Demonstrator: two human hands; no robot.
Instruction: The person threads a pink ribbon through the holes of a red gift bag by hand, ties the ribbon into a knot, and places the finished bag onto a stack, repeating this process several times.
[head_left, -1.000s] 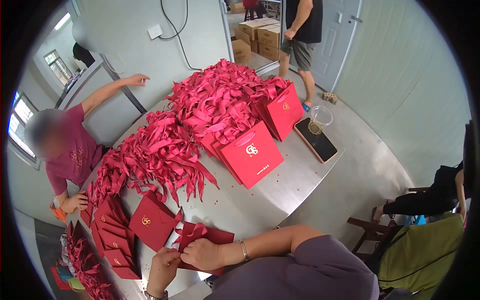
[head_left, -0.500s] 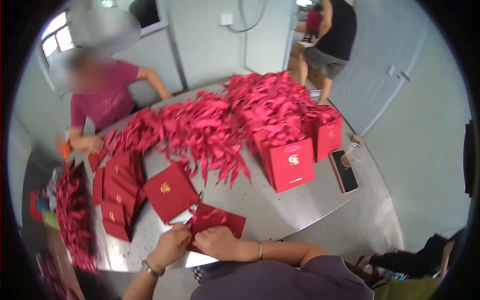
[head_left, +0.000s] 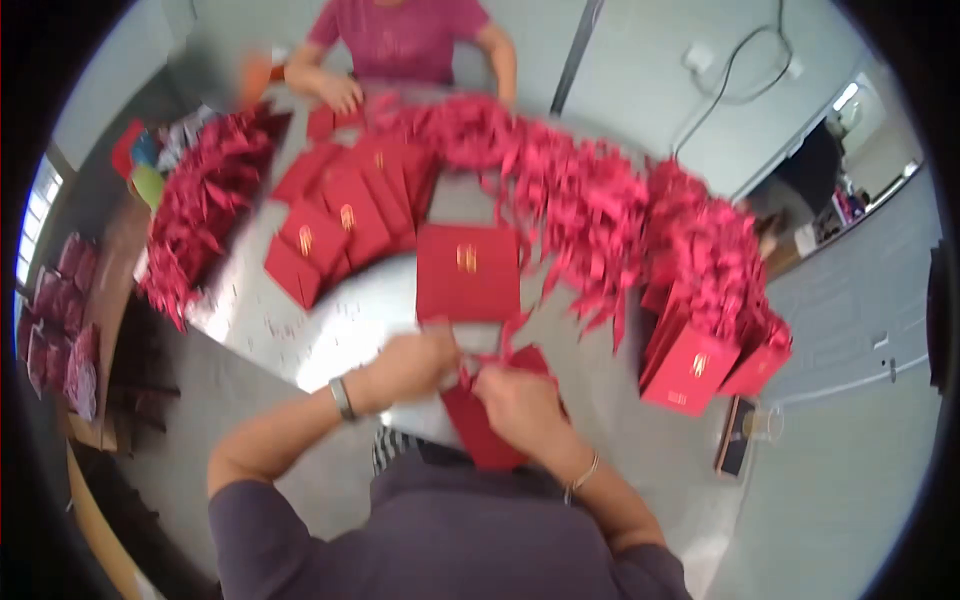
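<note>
Both hands hold a flat red paper bag (head_left: 480,430) with a red ribbon at the near edge of a steel table (head_left: 340,330). My left hand (head_left: 405,365), with a wristwatch, pinches the bag's top left. My right hand (head_left: 520,405), wearing a bracelet, grips the bag from the right. Just beyond lies another flat red bag with a gold logo (head_left: 468,272). The picture is blurred by motion.
A stack of flat red bags (head_left: 345,215) lies to the left, and a long heap of red ribbons (head_left: 600,210) runs across the table. Upright red bags (head_left: 695,368) stand at right beside a phone (head_left: 735,450). A person in a maroon shirt (head_left: 400,40) sits opposite.
The view has swung sharply left, so the table now appears rotated. My hands stay on the same red bag, close to my body.
</note>
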